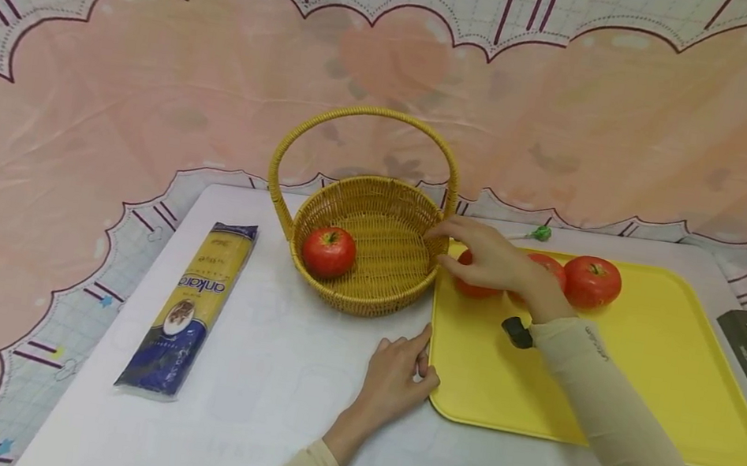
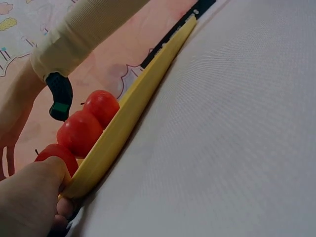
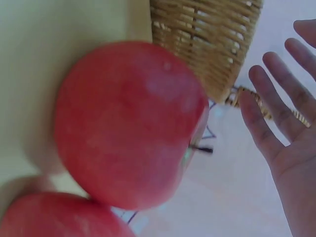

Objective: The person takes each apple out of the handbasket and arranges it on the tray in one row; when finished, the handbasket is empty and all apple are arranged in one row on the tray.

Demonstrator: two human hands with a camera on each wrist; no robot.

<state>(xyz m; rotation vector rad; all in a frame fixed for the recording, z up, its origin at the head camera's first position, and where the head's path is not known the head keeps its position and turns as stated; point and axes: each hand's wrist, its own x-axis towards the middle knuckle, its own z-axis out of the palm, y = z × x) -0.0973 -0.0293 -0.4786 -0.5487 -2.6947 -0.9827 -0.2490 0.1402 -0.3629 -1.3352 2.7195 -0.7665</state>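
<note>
Evidently, the left hand (image 1: 399,374) pinched the tray (image 1: 669,370); tilting it risked rolling its 3 apples (image 1: 592,284); the right hand (image 1: 493,258) hung spread, empty.

- Left of the left hand (image 1: 396,376), tabletop (image 1: 281,379) gives a low passage as far as the pasta packet (image 1: 190,311).
- Ahead of the left hand, a narrow gap ends at the basket (image 1: 363,307).
- Left of the right hand (image 1: 494,262), the handle (image 1: 374,111) arches overhead; room inside lies beside one apple (image 1: 329,252).
- Beneath and right of that hand, three apples (image 1: 592,282) obstruct.
- Right of the right forearm (image 1: 619,427), the tray (image 1: 669,370) leaves space.
</note>
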